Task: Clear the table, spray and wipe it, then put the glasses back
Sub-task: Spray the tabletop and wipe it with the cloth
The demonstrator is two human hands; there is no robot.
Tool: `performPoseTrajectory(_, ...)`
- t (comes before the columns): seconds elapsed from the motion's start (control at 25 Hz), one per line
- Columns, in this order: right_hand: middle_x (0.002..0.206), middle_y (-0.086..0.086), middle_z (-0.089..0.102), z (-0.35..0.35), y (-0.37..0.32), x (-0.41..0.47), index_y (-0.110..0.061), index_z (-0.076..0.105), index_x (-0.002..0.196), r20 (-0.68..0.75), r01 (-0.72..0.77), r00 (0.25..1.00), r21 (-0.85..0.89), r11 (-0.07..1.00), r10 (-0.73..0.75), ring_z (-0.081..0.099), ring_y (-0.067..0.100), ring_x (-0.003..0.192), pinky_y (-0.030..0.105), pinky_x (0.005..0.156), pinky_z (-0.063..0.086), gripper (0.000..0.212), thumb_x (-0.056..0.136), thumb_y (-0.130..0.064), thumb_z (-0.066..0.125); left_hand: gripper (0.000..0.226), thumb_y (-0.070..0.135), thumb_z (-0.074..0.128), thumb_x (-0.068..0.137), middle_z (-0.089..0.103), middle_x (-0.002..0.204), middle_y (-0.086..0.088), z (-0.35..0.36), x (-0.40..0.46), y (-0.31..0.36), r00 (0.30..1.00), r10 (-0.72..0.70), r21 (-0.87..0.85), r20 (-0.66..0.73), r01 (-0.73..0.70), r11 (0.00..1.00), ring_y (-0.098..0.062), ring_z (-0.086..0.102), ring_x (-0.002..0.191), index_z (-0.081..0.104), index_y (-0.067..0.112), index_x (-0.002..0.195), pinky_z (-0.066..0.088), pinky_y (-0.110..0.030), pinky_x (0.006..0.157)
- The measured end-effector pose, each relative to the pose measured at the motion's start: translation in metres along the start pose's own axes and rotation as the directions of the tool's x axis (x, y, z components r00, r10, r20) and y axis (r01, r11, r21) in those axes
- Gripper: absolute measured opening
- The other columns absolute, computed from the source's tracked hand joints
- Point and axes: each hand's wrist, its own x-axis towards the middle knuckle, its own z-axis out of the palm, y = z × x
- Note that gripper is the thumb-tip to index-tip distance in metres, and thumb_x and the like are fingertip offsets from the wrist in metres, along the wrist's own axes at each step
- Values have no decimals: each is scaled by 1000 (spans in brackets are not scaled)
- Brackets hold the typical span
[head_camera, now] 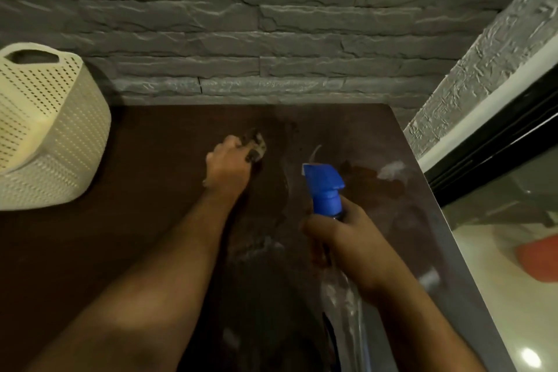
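- Head view: a dark brown worktop (120, 251) fills most of the picture, pushed up against a wall (241, 9) of rough grey stone-look bricks.
- The worktop's right half carries wet streaks and pale, shiny patches; the left half looks dull and dry.
- A cream basket (45, 130) with small holes stands on the far left of the worktop, close to the wall, its handle opening towards the top.
- The left hand (226, 166) is reached out to the middle of the worktop, fingers closed around a dark, crumpled cloth (256, 145) that is pressed to the surface at the edge of the wet area.
- The right hand (341, 244) is wrapped around the neck of a spray bottle (324, 187) with a blue head, held above the right side of the worktop, nozzle aimed towards the wall.
- The bottle's clear body runs down under the wrist and is blurred.
- To the right, past the worktop's edge, a black-framed glass panel (498, 190) meets a second textured grey wall; something orange shows dimly through the glass.
- The light is dim and warm.
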Motion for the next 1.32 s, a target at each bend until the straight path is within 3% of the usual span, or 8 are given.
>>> performPoseTrajectory(0.16, 62, 3, 54, -1, 10, -31, -13, 53, 93, 13, 2, 1000, -28, 1000, -2, 53, 14, 50, 29, 53, 48, 15, 83, -7, 63, 43, 14, 73, 76, 59, 114, -2, -10, -133, -43, 959, 270, -11, 85, -270, 963, -26, 59, 95, 65, 27, 117, 52, -40, 79)
performPoseTrajectory(0.36, 63, 4, 56, -6, 23, -60, -14, 54, 97, 32, -2, 999, -47, 999, 3, 53, 14, 49, 28, 51, 49, 17, 84, -8, 63, 30, 19, 58, 90, 51, 116, -16, -39, -82, -101, 926, -339, -7, -164, 343, 939, -41, 54, 97, 65, 14, 118, 43, -46, 85)
performPoseTrajectory(0.56, 62, 1, 56, -2, 43, -61, -17, 55, 91, -5, -33, 999, -61, 998, 33, 55, 14, 53, 33, 58, 49, 14, 82, -10, 64, 42, 22, 61, 85, 53, 119, 1, 8, -139, 23, 972, 221, 53, 79, -226, 973, -24, 54, 101, 59, 33, 126, 42, -38, 82)
performPoseTrajectory(0.84, 55, 2, 54, 12, 39, -68, -11, 53, 91, -48, -19, 999, -6, 1000, 19, 53, 14, 47, 25, 50, 50, 13, 83, -5, 61, 39, 19, 55, 91, 49, 125, -7, -27, -62, -61, 987, -141, 12, -76, 143, 990, -32, 51, 107, 57, 27, 130, 38, -43, 88)
performPoseTrajectory(1.0, 57, -1, 55, 27, 39, -66, -15, 55, 88, -51, -19, 998, 66, 998, 23, 53, 10, 47, 24, 50, 50, 14, 82, -4, 61, 43, 17, 60, 87, 52, 125, -3, -16, -135, 9, 963, 221, -15, 152, -222, 975, -25, 54, 108, 54, 27, 127, 42, -41, 90)
performPoseTrajectory(1.12, 56, -3, 56, 28, 42, -76, -14, 54, 93, 4, -50, 999, 74, 996, 49, 54, 11, 48, 26, 50, 51, 16, 82, -4, 61, 59, 11, 76, 69, 54, 119, 3, -33, -208, -64, 912, 384, -39, 146, -383, 923, -26, 61, 100, 59, 37, 120, 45, -41, 76)
performPoseTrajectory(1.2, 60, 0, 57, 25, 50, -84, -14, 55, 98, 17, -55, 998, 36, 998, 55, 55, 14, 51, 27, 51, 51, 19, 83, -5, 62, 47, 13, 71, 78, 54, 117, -3, -47, -169, -116, 994, 97, 96, 51, -101, 990, -32, 58, 100, 63, 32, 120, 41, -44, 79)
performPoseTrajectory(1.32, 68, 7, 57, 29, 60, -95, -11, 55, 100, -13, -65, 998, -34, 997, 65, 56, 19, 55, 28, 52, 52, 19, 83, -6, 62, 40, 22, 55, 91, 47, 124, -9, -41, -104, -110, 959, -271, 30, -86, 275, 961, -36, 50, 107, 57, 31, 130, 37, -47, 91)
